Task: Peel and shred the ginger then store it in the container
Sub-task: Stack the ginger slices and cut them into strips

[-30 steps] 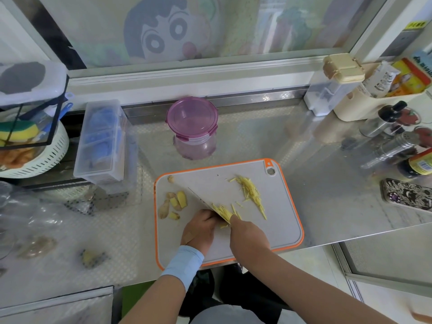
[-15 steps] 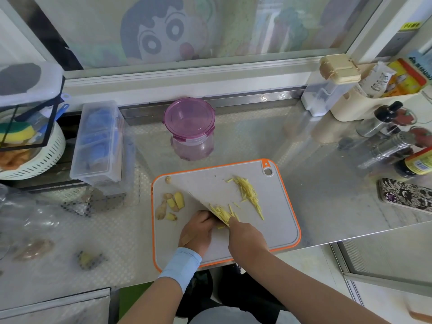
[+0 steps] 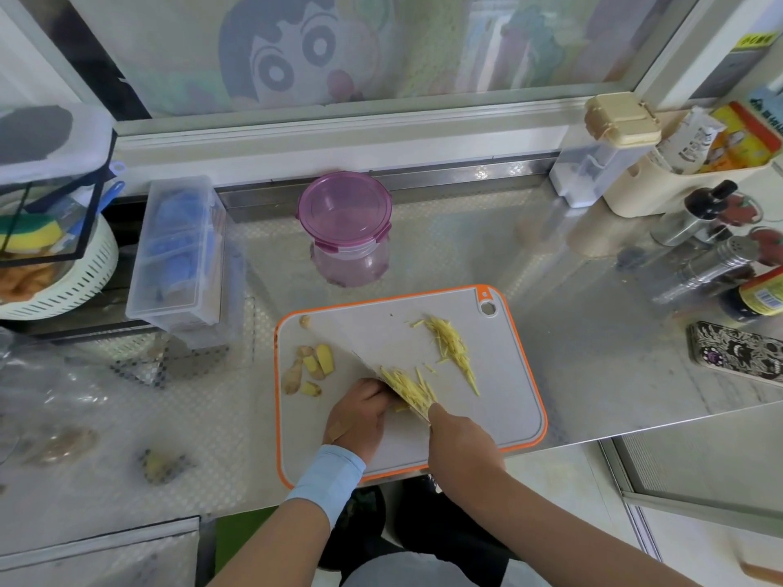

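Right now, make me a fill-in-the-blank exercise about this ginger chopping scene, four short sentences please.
The grey plastic cutting board has an ____ rim.
The round clear container behind it wears a ____ lid.
The right hand grips the steel ____; the left hand holds a ginger piece against its blade.
Loose yellow ginger chunks lie near the board's ____ edge.
Missing: orange; purple; knife; left.

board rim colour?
Orange rim round the grey board; head view.

One cutting board (image 3: 500,400), one lidded container (image 3: 344,213), one knife (image 3: 370,368), two hands (image 3: 358,417) (image 3: 464,444), two ginger-shred heaps (image 3: 451,349) (image 3: 409,389).
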The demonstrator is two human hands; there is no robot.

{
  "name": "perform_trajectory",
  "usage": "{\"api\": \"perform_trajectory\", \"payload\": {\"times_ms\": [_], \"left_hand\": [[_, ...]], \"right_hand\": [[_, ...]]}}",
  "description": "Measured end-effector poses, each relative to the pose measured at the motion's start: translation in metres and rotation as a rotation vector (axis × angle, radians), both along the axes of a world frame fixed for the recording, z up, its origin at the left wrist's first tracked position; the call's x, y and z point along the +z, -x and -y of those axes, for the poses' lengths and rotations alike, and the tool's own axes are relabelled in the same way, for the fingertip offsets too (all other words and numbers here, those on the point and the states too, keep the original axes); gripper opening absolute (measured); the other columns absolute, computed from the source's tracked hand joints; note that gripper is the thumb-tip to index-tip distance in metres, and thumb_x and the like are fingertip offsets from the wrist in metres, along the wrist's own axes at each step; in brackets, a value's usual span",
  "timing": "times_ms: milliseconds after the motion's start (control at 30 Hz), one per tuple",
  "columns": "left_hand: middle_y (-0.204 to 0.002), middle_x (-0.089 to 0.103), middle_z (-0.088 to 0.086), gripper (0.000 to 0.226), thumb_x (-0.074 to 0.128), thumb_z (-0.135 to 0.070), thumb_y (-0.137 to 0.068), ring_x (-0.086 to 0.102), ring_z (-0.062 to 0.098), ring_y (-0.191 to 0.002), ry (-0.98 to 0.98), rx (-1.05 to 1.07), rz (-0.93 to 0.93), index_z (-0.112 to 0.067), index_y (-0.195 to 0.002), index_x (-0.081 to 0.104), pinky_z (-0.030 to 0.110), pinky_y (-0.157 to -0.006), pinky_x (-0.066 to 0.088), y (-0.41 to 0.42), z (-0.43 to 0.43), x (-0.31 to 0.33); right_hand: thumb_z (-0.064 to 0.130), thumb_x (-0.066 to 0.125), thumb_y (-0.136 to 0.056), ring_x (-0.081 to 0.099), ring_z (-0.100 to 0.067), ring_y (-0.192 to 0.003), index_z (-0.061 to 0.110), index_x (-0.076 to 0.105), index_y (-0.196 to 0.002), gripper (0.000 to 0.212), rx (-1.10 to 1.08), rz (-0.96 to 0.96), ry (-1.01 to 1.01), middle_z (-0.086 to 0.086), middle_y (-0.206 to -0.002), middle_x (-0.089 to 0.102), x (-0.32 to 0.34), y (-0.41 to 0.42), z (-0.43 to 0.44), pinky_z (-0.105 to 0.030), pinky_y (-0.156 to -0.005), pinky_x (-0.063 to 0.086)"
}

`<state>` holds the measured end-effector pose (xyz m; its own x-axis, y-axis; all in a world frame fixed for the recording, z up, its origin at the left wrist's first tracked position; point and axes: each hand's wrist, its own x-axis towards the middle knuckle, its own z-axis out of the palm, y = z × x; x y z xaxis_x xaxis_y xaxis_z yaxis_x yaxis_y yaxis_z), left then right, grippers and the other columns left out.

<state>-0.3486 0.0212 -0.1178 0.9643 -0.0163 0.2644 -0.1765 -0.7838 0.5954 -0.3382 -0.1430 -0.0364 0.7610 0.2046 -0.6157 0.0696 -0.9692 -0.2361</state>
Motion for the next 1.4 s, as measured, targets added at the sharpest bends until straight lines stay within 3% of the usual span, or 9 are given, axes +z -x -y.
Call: {"api": "perform_trajectory", "payload": {"times_ms": [233, 400, 533, 733, 900, 1100, 1267, 1400], "left_hand": [[-0.096, 0.068, -0.004, 0.034, 0.048, -0.012, -0.076, 0.056, 0.012, -0.094, -0.015, -0.019, -0.041, -0.022, -0.092, 0.076, 0.025, -0.065, 0.053, 0.000, -0.003, -0.003], [-0.098, 0.068, -0.004, 0.034, 0.047, -0.012, -0.077, 0.056, 0.013, -0.095, -0.007, -0.012, -0.039, -0.021, -0.090, 0.076, 0.027, -0.062, 0.056, 0.000, -0.003, -0.002], [-0.097, 0.067, -0.004, 0.034, 0.047, -0.010, -0.076, 0.057, 0.012, -0.095, 0.007, -0.011, -0.030, -0.022, -0.090, 0.076, 0.027, -0.063, 0.056, 0.001, -0.002, -0.005], [-0.097, 0.066, -0.005, 0.033, 0.048, -0.011, -0.076, 0.057, 0.014, -0.094, 0.001, -0.013, -0.011, -0.020, -0.091, 0.076, 0.024, -0.062, 0.054, 0.000, -0.002, -0.004], [-0.099, 0.064, -0.009, 0.033, 0.048, -0.015, -0.076, 0.056, 0.012, -0.095, -0.004, -0.008, -0.019, -0.022, -0.092, 0.076, 0.020, -0.067, 0.049, 0.002, -0.001, -0.002], [-0.096, 0.070, -0.004, 0.032, 0.046, -0.017, -0.079, 0.054, 0.010, -0.095, -0.029, 0.010, -0.036, -0.021, -0.089, 0.077, 0.020, -0.067, 0.052, 0.002, 0.000, -0.002], [-0.095, 0.068, -0.004, 0.030, 0.049, -0.012, -0.079, 0.056, 0.012, -0.094, 0.006, 0.013, -0.031, -0.021, -0.087, 0.076, 0.023, -0.066, 0.053, 0.003, 0.000, -0.005], [-0.096, 0.067, -0.006, 0.030, 0.050, -0.009, -0.077, 0.057, 0.012, -0.095, 0.014, 0.008, -0.010, -0.021, -0.086, 0.076, 0.022, -0.068, 0.050, 0.003, 0.000, -0.003]], "right_hand": [[0.001, 0.041, -0.091, 0.050, -0.026, -0.073, 0.021, 0.033, -0.096, 0.022, 0.005, 0.009, -0.034, -0.002, -0.081, 0.048, -0.006, -0.015, -0.023, -0.032, -0.063, 0.042], [0.001, 0.040, -0.090, 0.045, -0.020, -0.061, 0.021, 0.033, -0.095, 0.023, -0.015, 0.014, -0.021, 0.000, -0.073, 0.045, -0.003, -0.009, -0.013, -0.029, -0.046, 0.032], [0.000, 0.042, -0.091, 0.042, -0.015, -0.057, 0.022, 0.033, -0.096, 0.023, -0.004, 0.015, 0.004, -0.001, -0.072, 0.047, -0.004, -0.002, -0.003, -0.028, -0.046, 0.031], [0.003, 0.044, -0.093, 0.050, -0.025, -0.070, 0.021, 0.035, -0.099, 0.021, 0.016, 0.018, 0.000, 0.000, -0.074, 0.044, -0.008, -0.014, -0.018, -0.031, -0.058, 0.040], [0.003, 0.044, -0.093, 0.050, -0.026, -0.076, 0.018, 0.043, -0.113, 0.025, 0.025, 0.018, -0.009, -0.002, -0.081, 0.046, -0.007, -0.020, -0.029, -0.031, -0.064, 0.042], [0.001, 0.043, -0.091, 0.046, -0.019, -0.062, 0.022, 0.033, -0.098, 0.025, -0.001, -0.003, -0.005, -0.002, -0.075, 0.047, -0.002, -0.008, -0.013, -0.029, -0.050, 0.037], [0.001, 0.042, -0.091, 0.042, -0.015, -0.058, 0.021, 0.033, -0.101, 0.024, 0.014, -0.004, 0.016, -0.002, -0.073, 0.046, 0.000, -0.001, 0.002, -0.028, -0.045, 0.030], [0.001, 0.043, -0.091, 0.048, -0.022, -0.067, 0.021, 0.034, -0.101, 0.023, 0.031, 0.007, 0.006, 0.000, -0.073, 0.043, -0.003, -0.011, -0.011, -0.031, -0.058, 0.040]]}}
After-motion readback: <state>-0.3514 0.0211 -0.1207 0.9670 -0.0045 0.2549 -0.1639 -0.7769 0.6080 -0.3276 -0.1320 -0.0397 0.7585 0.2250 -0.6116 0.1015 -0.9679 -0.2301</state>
